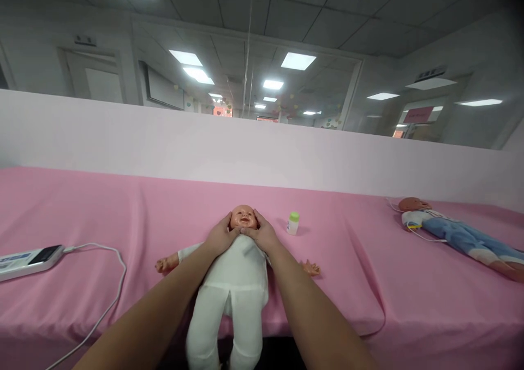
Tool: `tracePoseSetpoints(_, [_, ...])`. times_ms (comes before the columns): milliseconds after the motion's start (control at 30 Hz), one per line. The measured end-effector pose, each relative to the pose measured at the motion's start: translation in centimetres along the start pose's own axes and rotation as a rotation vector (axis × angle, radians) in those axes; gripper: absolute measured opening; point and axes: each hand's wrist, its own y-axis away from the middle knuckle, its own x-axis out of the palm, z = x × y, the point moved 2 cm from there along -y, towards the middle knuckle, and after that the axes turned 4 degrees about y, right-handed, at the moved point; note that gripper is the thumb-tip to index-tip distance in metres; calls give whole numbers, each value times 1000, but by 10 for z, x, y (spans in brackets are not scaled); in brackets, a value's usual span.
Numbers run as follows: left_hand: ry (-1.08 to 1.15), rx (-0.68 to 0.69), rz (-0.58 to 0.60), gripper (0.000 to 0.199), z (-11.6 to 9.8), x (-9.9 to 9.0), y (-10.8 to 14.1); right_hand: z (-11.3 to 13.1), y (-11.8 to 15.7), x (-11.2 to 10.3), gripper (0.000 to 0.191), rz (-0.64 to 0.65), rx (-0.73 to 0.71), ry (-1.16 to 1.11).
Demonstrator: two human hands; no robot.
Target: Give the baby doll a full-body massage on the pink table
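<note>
A baby doll [241, 266] in white clothes lies face up on the pink sheet, its legs toward me and hanging over the front edge. My left hand [221, 236] is wrapped round one side of the doll's head, with its thumb by the chin. Round the other side curls my right hand [264, 234], its thumb meeting the left one under the chin. Both forearms pass over the doll's spread arms. A small bottle with a green cap [292, 224] stands upright just right of my right hand.
On the left lies a white device with a dark screen [46, 254], its white cable [123, 266] running over the front edge. A second doll in blue trousers [454, 236] with thin tubes lies at the far right. Behind the pink sheet [172, 206] rises a low white wall [204, 146] topped with glass.
</note>
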Motion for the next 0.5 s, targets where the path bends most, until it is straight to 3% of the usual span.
tracePoseSetpoints(167, [-59,28,-2,84,1,-1,4,8,7,-3,116,-43,-4,65])
tracePoseSetpoints(367, [-39,19,28,95,2,-1,3,8,5,-7,109,5,7,17])
tracePoseSetpoints(500, [-21,10,2,81,1,1,3,1,-1,-10,103,64,-40,-7])
